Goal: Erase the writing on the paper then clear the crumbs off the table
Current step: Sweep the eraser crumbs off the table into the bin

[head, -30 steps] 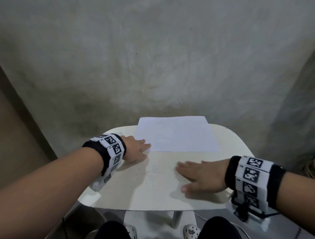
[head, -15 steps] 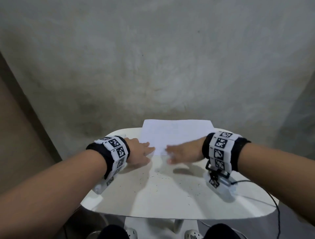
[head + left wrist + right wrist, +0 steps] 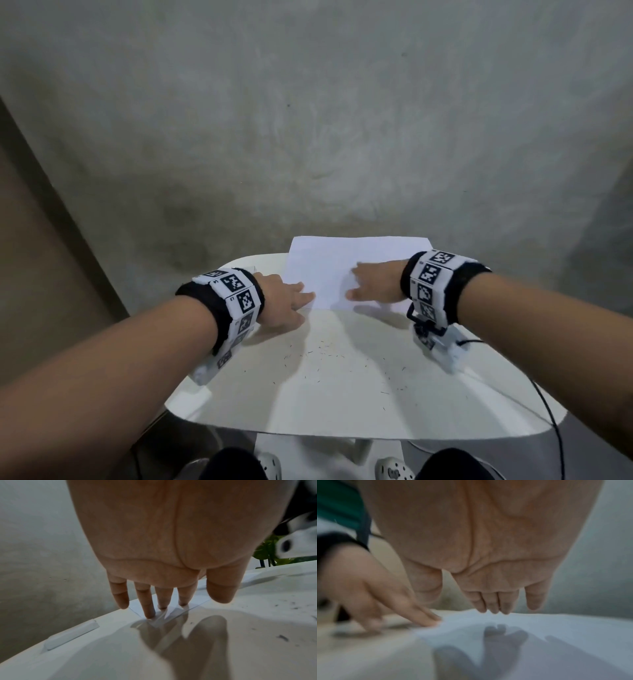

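Paper [image 3: 356,263] looks blank under your flat, spread left hand [image 3: 286,303] and right hand [image 3: 375,286], but crumbs [image 3: 329,359] still litter the table [image 3: 308,411].

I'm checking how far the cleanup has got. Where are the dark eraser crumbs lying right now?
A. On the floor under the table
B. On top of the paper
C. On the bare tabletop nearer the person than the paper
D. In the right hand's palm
C: in the head view the crumbs are scattered on the white table in front of the paper, whose visible surface looks unmarked.
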A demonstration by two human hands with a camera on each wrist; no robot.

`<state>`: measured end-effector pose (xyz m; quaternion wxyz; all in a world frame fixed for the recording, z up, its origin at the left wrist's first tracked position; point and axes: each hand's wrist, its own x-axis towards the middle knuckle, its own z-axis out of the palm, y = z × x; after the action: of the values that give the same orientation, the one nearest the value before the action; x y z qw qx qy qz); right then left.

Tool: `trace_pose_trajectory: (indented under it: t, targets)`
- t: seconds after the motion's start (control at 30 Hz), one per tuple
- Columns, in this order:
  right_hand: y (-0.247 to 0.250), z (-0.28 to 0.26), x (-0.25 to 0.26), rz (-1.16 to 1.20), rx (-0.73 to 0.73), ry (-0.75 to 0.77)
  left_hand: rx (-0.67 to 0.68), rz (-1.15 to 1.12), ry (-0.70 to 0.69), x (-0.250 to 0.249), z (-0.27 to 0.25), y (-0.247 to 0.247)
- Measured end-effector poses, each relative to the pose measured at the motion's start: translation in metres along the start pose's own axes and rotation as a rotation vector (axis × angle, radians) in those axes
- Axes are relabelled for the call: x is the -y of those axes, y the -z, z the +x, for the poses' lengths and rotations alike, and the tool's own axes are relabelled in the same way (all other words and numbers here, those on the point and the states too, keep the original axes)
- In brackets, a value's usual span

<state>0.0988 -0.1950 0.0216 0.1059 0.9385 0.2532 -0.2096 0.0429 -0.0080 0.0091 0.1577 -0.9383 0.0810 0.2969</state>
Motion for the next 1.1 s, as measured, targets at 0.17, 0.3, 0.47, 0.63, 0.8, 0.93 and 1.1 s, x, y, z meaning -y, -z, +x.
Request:
trace_pose_trajectory:
  t: [0.17,0.3,0.47,0.63,0.8,0.93,1.1]
  targets:
    - [-0.024,-0.014,0.015,-0.051,0.16,0.122,-0.011,0.007,-0.003,0.0,-0.001,0.001]
    - [-0.014,-0.038,0.02,0.104,0.279,0.3,-0.016,0.019,-0.003,0.001,0.001,0.0]
    - [-0.015,-0.018,0.011,-0.123,0.07,0.097,-0.012,0.023,-0.007,-0.002,0.0,0.001]
    - [-0.031,-0.064,0.019,0.093,0.215,0.372,-0.028,0.022,-0.004,0.0,0.003,-0.002]
    - [-0.052,-0.13,-0.051,0.467,0.008,-0.028,-0.077,-0.034,0.009,0.0,0.0,-0.005]
    - [-0.097,-0.159,-0.076,0.309,-0.025,-0.357,-0.095,0.078,-0.035,-0.002,0.0,-0.01]
    - [-0.13,-0.144,-0.012,0.3,-0.079,-0.388,-0.056,0.049,-0.067,0.002,0.001,-0.01]
